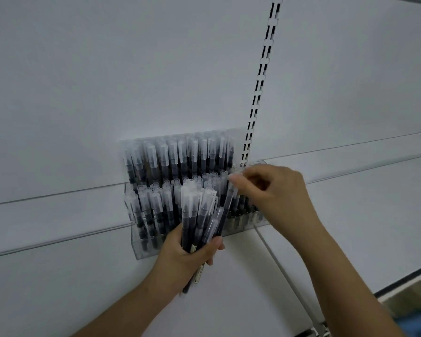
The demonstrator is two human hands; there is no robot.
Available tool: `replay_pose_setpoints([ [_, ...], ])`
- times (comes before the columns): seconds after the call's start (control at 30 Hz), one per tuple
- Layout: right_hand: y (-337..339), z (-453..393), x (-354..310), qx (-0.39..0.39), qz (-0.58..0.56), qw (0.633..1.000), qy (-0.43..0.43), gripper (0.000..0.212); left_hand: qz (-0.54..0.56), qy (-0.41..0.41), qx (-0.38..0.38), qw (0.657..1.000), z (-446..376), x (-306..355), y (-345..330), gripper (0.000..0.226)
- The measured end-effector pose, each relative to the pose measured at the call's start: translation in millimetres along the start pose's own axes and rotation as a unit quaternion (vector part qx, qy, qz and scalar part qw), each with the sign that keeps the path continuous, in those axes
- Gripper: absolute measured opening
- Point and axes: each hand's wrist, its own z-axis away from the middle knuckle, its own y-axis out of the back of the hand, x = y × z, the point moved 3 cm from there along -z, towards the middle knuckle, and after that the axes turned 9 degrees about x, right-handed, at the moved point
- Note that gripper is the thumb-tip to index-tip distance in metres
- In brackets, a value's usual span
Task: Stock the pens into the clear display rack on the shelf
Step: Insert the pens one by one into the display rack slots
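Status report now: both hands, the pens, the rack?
Left hand grips bundle of pens. Right hand pinches one pen by its cap, at clear rack. Rack mostly full. Nothing in the way.

My left hand (192,254) sits low in the middle of the frame, fingers curled tight around something. My right hand (270,188) reaches up higher, right of middle, fingertips (233,177) pinching.

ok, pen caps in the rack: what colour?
Frosted translucent white caps over black barrels, clearest in the head view.
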Motion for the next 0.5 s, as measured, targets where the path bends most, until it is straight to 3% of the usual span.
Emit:
replay_pose_setpoints([
  [0.13,-8.0,3.6,-2.8,-0.031,-0.086,0.995,-0.034,0.028,-0.004,0.003,-0.006,1.000,1.2,3.3,-1.1,0.027],
  [0.27,34.4,-27.5,0.6,0.166,-0.187,0.967,-0.056,0.017,0.009,0.008,0.000,1.000,0.5,3.5,-0.9,0.030],
  [0.33,48.9,-44.6,2.9,0.213,-0.225,0.949,-0.048,0.014,0.008,0.007,0.003,1.000,-0.3,3.0,0.0,0.035],
  [0.5,35.2,-70.3,7.6,0.157,-0.178,0.971,-0.018,0.017,0.020,0.017,0.018,0.999,-0.8,1.5,1.4,0.040],
])
